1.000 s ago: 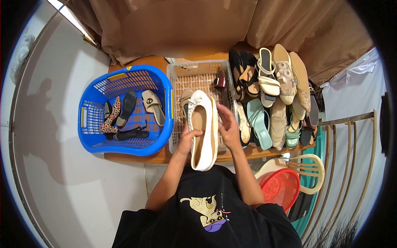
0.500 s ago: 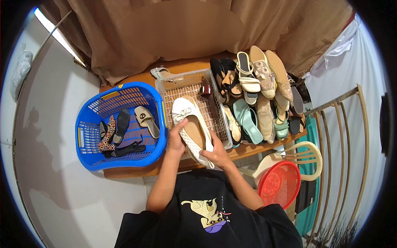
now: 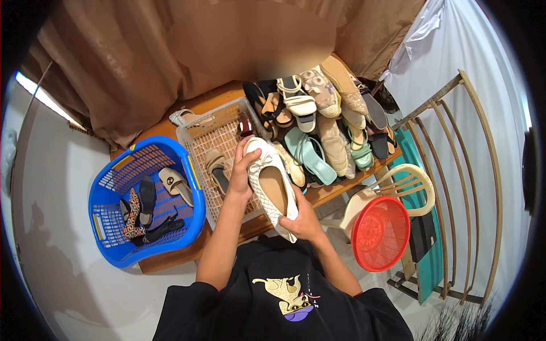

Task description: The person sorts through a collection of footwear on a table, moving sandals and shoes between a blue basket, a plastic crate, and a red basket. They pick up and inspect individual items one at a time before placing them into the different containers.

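A person's left hand (image 3: 241,181) and right hand (image 3: 306,219), fingers pinching toe and heel respectively, hold a white shoe (image 3: 272,186), apparently for steadiness.

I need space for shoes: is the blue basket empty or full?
Partly filled: the blue basket holds a cream slide and darker footwear, with bare mesh showing.

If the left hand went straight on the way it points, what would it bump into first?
Probably the glossy dark red item in the whitish plastic basket, just beyond the left hand, which holds the white quilted shoe. The hand's height is unclear, so it might pass over.
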A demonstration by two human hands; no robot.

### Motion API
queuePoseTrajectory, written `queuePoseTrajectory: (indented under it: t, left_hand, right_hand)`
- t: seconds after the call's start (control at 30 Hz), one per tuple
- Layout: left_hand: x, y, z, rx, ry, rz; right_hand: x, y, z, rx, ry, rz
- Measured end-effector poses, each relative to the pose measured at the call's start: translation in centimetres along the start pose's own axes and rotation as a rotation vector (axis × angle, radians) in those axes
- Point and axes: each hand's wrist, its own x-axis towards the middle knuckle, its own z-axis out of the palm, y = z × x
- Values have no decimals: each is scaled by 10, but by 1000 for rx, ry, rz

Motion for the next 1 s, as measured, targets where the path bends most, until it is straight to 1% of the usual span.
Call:
queuePoseTrajectory:
  t: [0.07, 0.1, 0.23, 0.27, 0.33, 0.37, 0.4, 0.47, 0.5, 0.53, 0.6, 0.63, 0.67, 0.73, 0.77, 0.8, 0.83, 0.87, 0.93, 0.97, 1.0]
  left_hand:
    - [8, -8, 12, 104, 69, 37]
    - [12, -11, 20, 123, 69, 49]
    - [35, -28, 51, 182, 45, 76]
    - [54, -36, 68, 228, -21, 68]
    - [80, -32, 95, 308, -170, -47]
    - [100, -29, 105, 459, -263, -74]
    - [117, -24, 124, 543, -268, -140]
    - [164, -11, 167, 726, -294, -207]
    - [194, -5, 179, 876, -318, -202]
    - [214, 0, 194, 935, -362, -176]
    - [256, 2, 222, 877, -261, -196]
    - [269, -3, 238, 946, -200, -137]
    - [282, -6, 252, 949, -191, -131]
    - [304, -11, 273, 1131, -200, -41]
    - [323, -18, 266, 1055, -191, -25]
    - [334, -21, 264, 1053, -177, -16]
    - [345, -22, 263, 1067, -90, 35]
    - [355, -22, 262, 1082, -5, 85]
    - [387, -23, 247, 1117, 40, 114]
    - [400, -23, 240, 1177, 88, 123]
    - [409, -24, 234, 1235, 137, 130]
  right_hand:
    - [0, 11, -9, 76, 4, -11]
    - [2, 9, -16, 118, 8, 7]
    - [5, -6, -57, 110, 57, 13]
    - [17, 4, -84, 124, 95, -68]
    - [33, 8, -128, 172, 81, -38]
    - [45, 5, -155, 85, 88, -72]
    - [58, 5, -178, 202, 72, -67]
    - [96, -3, -222, 146, 90, -182]
    - [114, 0, -240, 161, 103, -218]
    - [130, -7, -257, 124, 85, -257]
    - [166, 2, -278, 142, 122, -305]
    - [184, 3, -287, 146, 114, -315]
    - [199, 4, -294, 100, 139, -304]
    - [228, 7, -307, 42, 148, -254]
    - [243, 12, -310, 60, 142, -234]
    - [260, 20, -313, 75, 134, -221]
    - [273, 25, -314, 7, 169, -222]
    - [286, 29, -317, 3, 129, -186]
    - [303, 17, -322, -121, 101, -196]
    - [307, 7, -326, -55, 17, -143]
    - [314, 8, -325, -49, 7, -147]
